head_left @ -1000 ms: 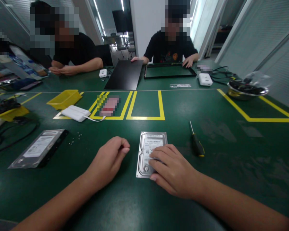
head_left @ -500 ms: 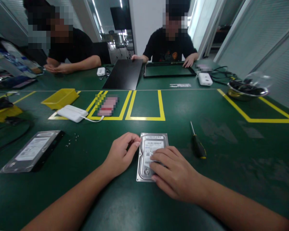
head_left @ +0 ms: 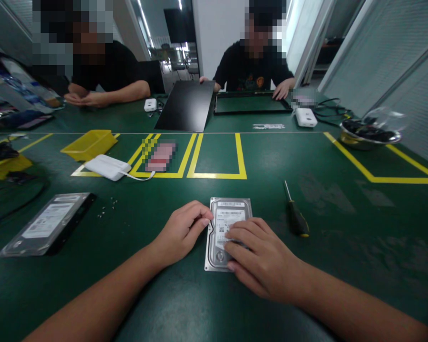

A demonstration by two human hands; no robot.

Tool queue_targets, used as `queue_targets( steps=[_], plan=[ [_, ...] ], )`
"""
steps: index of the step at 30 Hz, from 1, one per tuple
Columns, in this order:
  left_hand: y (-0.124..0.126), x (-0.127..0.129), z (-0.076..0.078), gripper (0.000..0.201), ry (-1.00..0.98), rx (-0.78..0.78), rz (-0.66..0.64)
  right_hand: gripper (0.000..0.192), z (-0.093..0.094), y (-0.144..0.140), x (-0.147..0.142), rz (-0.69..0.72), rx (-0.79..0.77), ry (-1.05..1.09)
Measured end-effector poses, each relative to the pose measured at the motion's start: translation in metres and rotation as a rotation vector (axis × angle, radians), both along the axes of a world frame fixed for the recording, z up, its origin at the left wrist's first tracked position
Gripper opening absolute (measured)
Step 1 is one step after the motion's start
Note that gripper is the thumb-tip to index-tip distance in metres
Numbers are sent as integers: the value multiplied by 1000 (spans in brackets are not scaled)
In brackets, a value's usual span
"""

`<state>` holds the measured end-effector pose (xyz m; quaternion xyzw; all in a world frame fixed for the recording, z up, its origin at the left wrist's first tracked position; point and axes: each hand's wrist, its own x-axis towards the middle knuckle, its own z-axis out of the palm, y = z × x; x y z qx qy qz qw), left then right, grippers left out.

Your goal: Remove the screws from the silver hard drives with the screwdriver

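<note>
A silver hard drive (head_left: 230,204) with a white label lies flat on the green table. At its left edge is my left hand (head_left: 185,230), its thumb and forefinger pinched together against the rim. Whatever is between those fingertips, if anything, is hidden. My right hand (head_left: 262,259) rests over the drive's lower right part, fingers stretched out flat and slightly apart on the label, covering that corner. A screwdriver (head_left: 297,218) with a black and yellow handle lies to the right of the drive.
To the left lie a second hard drive (head_left: 48,223) and several small screws (head_left: 107,208). Farther back are a yellow bin (head_left: 90,145), a white power bank (head_left: 107,167) and a metal bowl (head_left: 371,135) with dark items. Across the table, a person handles a black panel (head_left: 185,107) and a frame (head_left: 251,113).
My left fingertips have slid slightly down along the drive's left edge. My right hand stays on the drive. Across the table, the person's black panel has tilted up a little.
</note>
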<state>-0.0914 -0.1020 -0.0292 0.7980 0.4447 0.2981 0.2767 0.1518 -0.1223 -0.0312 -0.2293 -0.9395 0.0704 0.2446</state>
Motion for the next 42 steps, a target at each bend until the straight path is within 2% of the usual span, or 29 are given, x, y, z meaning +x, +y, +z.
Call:
queue_targets(
  steps=[7,18,35,42],
  plan=[
    [3,-6,3,14,32,-71,-134,23,-1,1,0,2,-10,4],
    [10,-10,5,15,50,-143,-211,22,-3,0,1,5,-10,1],
    [11,-11,8,18,88,-149,-233,23,-1,1,0,3,-6,-3],
    [13,-11,9,15,47,-215,-221,22,-2,2,0,2,-14,-2]
  ],
)
